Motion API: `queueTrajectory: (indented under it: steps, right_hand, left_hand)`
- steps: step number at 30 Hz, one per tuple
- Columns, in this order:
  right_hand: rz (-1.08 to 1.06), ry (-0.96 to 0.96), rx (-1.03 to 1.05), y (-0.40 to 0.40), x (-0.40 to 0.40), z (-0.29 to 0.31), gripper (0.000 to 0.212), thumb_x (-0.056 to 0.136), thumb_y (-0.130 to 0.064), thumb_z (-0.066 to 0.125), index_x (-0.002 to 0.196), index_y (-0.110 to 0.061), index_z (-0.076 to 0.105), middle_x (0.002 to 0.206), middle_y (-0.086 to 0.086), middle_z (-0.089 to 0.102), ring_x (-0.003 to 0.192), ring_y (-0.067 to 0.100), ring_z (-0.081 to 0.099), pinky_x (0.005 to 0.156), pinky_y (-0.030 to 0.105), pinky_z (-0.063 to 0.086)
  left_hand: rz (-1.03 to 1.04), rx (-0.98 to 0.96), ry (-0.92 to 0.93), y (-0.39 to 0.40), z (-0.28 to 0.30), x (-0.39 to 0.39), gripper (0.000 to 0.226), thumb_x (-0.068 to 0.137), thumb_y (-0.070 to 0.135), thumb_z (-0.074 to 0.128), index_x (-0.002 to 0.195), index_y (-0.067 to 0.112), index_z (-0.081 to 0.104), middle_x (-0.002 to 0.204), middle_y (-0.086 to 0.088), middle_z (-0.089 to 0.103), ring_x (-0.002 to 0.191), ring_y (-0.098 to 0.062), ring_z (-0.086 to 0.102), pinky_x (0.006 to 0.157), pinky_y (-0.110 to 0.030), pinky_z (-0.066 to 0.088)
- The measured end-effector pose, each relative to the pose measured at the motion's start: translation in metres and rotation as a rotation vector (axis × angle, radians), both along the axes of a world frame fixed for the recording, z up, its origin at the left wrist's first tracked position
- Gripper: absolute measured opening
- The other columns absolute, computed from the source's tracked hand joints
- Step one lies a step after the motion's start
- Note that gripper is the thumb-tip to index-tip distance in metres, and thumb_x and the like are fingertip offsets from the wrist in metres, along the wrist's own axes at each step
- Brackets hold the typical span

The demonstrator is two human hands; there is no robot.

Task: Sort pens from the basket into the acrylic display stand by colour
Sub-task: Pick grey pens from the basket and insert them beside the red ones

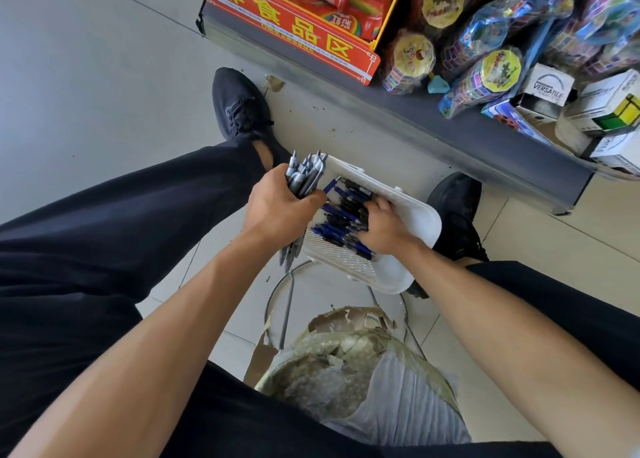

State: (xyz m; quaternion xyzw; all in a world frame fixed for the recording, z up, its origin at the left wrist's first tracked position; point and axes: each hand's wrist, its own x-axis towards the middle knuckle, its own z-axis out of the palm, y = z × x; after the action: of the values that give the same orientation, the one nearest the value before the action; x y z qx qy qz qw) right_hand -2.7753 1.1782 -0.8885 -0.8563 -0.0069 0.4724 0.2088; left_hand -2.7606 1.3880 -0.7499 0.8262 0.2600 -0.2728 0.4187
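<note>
A white plastic basket rests between my feet, on the frame of a stool. Inside it lies a heap of blue and black pens. My left hand grips a thick bundle of grey pens at the basket's left edge, their tips pointing away from me. My right hand is down in the basket with its fingers curled into the blue and black pens. The acrylic display stand is out of view.
A grey shop shelf runs across the top right, loaded with bagged toys, puzzle-cube boxes and a red sign. A torn stool seat sits below my arms. Grey floor tiles lie to the left.
</note>
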Motion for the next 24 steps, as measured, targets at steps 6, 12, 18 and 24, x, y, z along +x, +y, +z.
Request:
queueTrajectory:
  steps: [6,12,18,24]
  right_hand:
    - [0.108,0.146,0.091,0.009,-0.02,0.002,0.026,0.088,-0.019,0.062,0.113,-0.013,0.068,0.108,0.006,0.067,0.111,0.031,0.061,0.093,0.039,0.051]
    - [-0.136,-0.218,0.056,0.01,-0.024,-0.003,0.045,0.091,-0.008,0.056,0.136,-0.004,0.056,0.137,0.015,0.054,0.129,0.031,0.049,0.109,0.043,0.04]
    - [-0.138,-0.201,-0.027,0.008,-0.022,-0.013,0.062,0.093,-0.004,0.054,0.152,-0.006,0.035,0.16,0.015,0.027,0.139,0.038,0.04,0.114,0.046,0.034]
    - [-0.13,-0.19,-0.165,0.012,-0.017,-0.023,0.063,0.1,-0.014,0.048,0.157,-0.009,0.024,0.157,0.017,0.024,0.135,0.043,0.037,0.112,0.053,0.032]
  left_hand:
    - [0.004,0.0,0.008,-0.001,0.001,-0.001,0.023,0.081,0.028,0.075,0.094,0.014,0.06,0.084,-0.008,0.07,0.078,-0.029,0.07,0.074,-0.052,0.06]
    - [0.006,-0.021,0.004,-0.002,0.002,-0.002,0.023,0.083,0.025,0.075,0.096,0.012,0.06,0.087,-0.01,0.07,0.079,-0.03,0.07,0.072,-0.051,0.06]
    - [0.001,-0.021,0.007,-0.002,0.001,-0.002,0.024,0.082,0.026,0.074,0.094,0.011,0.06,0.087,-0.012,0.069,0.08,-0.033,0.069,0.072,-0.052,0.06]
    - [-0.003,-0.019,0.014,-0.002,0.0,-0.002,0.022,0.083,0.025,0.074,0.094,0.012,0.06,0.087,-0.012,0.069,0.08,-0.032,0.069,0.072,-0.051,0.06]
